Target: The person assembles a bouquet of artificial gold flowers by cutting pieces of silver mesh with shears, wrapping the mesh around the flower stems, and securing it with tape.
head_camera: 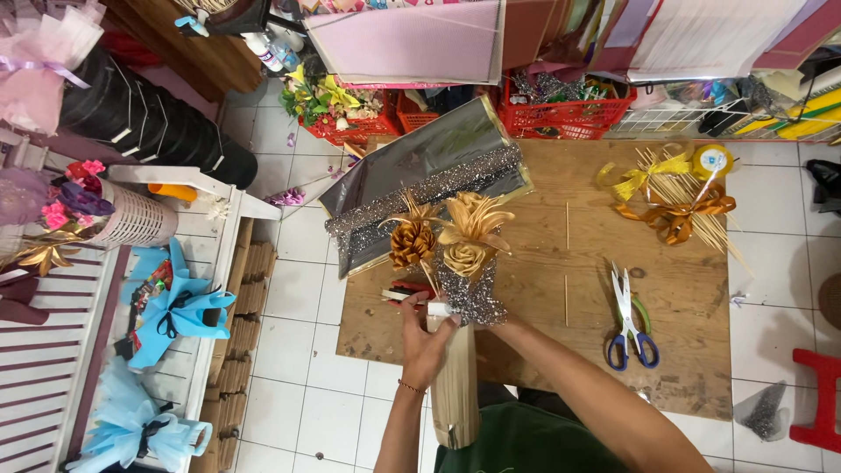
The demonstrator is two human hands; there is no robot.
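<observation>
A bouquet of gold ribbon flowers [464,236] with a silver glitter collar [469,293] stands up toward me on a long gold-wrapped handle [455,385]. My left hand [423,343] is closed around the top of the handle, with a small white tube [438,308] at its fingertips. My right forearm [561,377] reaches the bouquet's base from the right. That hand is almost wholly hidden behind the glitter collar, where it clasps the bouquet.
The wooden board [543,350] carries blue-handled scissors [629,322], gold ribbon bows with skewers [679,210], a yellow tape roll [711,160] and silver wrap with glitter mesh [420,166]. Red baskets [565,116] stand behind. A white bench with blue bouquets [175,311] is left, a red stool [819,398] right.
</observation>
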